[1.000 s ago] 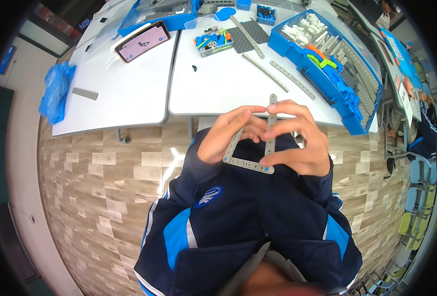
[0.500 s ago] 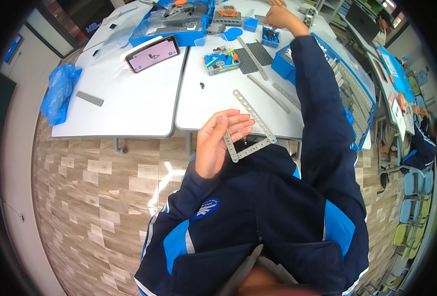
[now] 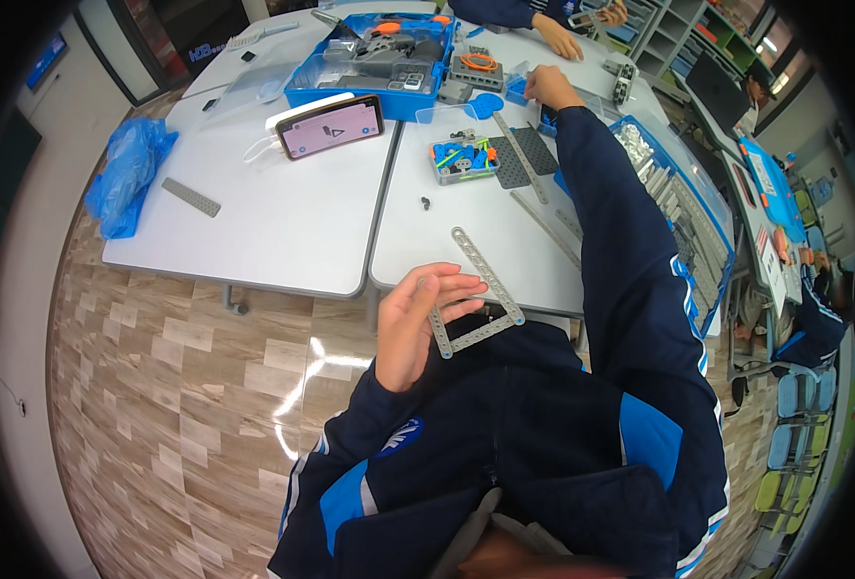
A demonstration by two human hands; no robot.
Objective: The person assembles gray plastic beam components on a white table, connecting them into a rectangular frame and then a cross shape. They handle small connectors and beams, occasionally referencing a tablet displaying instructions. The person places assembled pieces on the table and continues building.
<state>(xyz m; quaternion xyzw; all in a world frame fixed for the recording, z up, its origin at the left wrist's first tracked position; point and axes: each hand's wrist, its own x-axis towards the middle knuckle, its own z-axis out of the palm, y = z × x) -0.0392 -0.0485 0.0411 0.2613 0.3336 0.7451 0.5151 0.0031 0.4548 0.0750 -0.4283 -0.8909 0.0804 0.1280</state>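
Note:
My left hand (image 3: 414, 323) holds a grey frame of perforated beams (image 3: 476, 289) by its near corner, just in front of the white table's (image 3: 282, 232) edge. The frame's long beam points up and away over the table. My right arm stretches far across the table, and my right hand (image 3: 547, 87) rests at a small blue parts tray (image 3: 546, 120) beside a dark grey perforated plate (image 3: 524, 154). Whether the fingers of that hand hold anything is hidden.
A phone (image 3: 329, 125) stands propped left of a small box of coloured parts (image 3: 462, 159). A large blue parts case (image 3: 369, 63) sits at the back, another long blue bin (image 3: 683, 207) at the right. Loose grey beams (image 3: 543, 227) lie nearby. Another person's hands (image 3: 558, 34) work at the far end.
My right hand let go of the frame and reached out to the far blue tray. My left hand alone keeps the frame, now tilted with its long beam over the table.

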